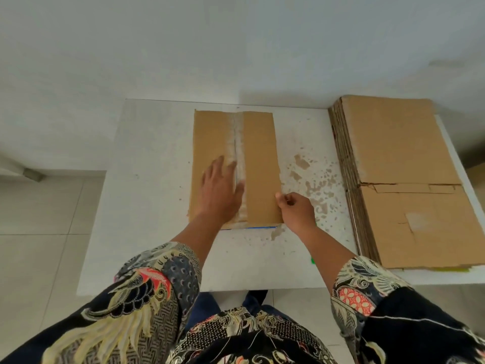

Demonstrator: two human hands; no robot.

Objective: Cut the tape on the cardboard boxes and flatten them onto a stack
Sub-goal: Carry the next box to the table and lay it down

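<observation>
Head view, left hand [221, 189] flat on taped cardboard box [259, 164], right hand [295, 206] pinching its edge, stack [401, 164] beside.

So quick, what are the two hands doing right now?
Left hand: open, fingers straight, lying flat on the cardboard box beside its tape seam.
Right hand: fingers curled at the box's right edge; whether it holds anything cannot be told.
</observation>
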